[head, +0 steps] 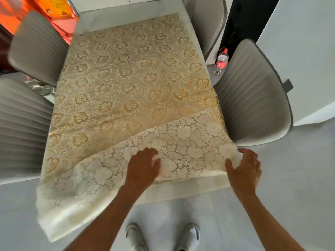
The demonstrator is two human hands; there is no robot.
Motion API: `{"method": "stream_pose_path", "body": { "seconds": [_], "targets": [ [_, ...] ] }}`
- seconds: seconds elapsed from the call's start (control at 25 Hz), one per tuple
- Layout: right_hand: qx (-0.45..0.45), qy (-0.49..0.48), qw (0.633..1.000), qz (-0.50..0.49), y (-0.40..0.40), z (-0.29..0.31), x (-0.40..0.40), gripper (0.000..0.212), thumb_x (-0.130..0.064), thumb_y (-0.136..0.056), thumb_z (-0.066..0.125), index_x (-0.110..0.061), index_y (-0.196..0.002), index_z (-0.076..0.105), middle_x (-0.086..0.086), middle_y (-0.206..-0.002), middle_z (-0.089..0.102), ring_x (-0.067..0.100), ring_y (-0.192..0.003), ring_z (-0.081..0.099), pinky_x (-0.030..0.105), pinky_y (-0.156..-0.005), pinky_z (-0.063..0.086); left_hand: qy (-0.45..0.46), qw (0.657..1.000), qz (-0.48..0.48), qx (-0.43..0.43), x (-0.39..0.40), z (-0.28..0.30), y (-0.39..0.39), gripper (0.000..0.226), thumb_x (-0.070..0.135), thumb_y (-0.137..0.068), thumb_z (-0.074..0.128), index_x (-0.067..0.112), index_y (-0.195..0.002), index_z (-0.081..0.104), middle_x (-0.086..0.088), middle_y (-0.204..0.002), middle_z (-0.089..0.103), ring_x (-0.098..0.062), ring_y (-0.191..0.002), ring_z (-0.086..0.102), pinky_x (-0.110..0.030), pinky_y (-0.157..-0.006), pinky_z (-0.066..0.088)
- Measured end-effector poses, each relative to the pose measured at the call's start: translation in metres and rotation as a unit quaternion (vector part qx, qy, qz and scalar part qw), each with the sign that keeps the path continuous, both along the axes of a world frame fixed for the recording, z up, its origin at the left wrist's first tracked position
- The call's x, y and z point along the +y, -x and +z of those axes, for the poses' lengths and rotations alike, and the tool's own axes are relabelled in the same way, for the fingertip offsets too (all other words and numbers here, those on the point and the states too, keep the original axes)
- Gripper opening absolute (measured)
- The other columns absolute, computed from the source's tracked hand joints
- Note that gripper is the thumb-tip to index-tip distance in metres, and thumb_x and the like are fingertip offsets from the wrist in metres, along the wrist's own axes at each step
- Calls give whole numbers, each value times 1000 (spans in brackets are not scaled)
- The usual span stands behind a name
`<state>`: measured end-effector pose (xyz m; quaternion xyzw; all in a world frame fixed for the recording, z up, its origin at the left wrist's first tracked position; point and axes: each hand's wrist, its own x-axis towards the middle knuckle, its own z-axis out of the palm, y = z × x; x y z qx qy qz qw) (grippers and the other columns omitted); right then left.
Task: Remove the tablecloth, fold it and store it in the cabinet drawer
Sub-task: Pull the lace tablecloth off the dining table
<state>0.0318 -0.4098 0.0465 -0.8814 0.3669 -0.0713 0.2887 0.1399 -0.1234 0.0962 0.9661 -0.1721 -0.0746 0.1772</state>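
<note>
A cream lace tablecloth [126, 78] with golden flowers covers most of a white table [126, 17]. Its near right corner is turned back, showing the paler underside [181, 142]. My left hand [143, 165] grips the near folded edge around the middle, fingers curled into the lace. My right hand [244, 169] pinches the cloth's near right corner at the table's corner. The near left part of the cloth hangs over the table's front edge. No cabinet or drawer is in view.
Grey ribbed chairs stand around the table: two on the left [36, 46], [20, 127], two on the right [253, 91], [204, 20]. A plastic bottle [221, 60] with a red label stands on the far right chair's seat. My white shoes [163, 236] are on the pale floor.
</note>
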Motion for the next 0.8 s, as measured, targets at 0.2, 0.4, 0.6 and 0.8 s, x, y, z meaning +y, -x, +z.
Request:
{"method": "stream_pose_path", "body": {
  "seconds": [0.2, 0.4, 0.6, 0.8],
  "targets": [
    [83, 168, 863, 470, 21, -25, 88, 82, -23, -54, 81, -21, -133, 58, 7, -141, 57, 33, -126, 56, 50, -95, 49, -152, 988, -25, 35, 48, -53, 118, 86, 19, -57, 77, 20, -139, 49, -13, -148, 44, -38, -135, 42, -53, -116, 16],
    [57, 247, 859, 445, 33, -27, 99, 48, 0, -48, 83, -14, -93, 71, 6, -93, 69, 30, -76, 65, 41, -67, 55, -171, 985, 28, 9, 85, -51, 93, 61, -1, -50, 84, 9, -107, 64, -11, -98, 67, -32, -80, 64, -38, -53, 59],
    [67, 253, 889, 375, 86, 14, 117, 31, 1, -45, 82, -13, -65, 63, 4, -62, 59, 28, -53, 58, 36, -56, 48, -183, 982, -51, 21, 92, -29, 134, 33, 5, -74, 69, 14, -106, 65, -4, -94, 71, -26, -79, 67, -34, -58, 55],
    [113, 269, 906, 306, 190, 53, 173, 29, -2, -43, 79, -13, -64, 62, 3, -60, 59, 29, -54, 58, 37, -56, 47, -159, 982, -100, 10, 144, -21, 232, 39, 9, -84, 44, 19, -121, 53, -1, -112, 65, -24, -100, 60, -34, -79, 48]
  ]
}}
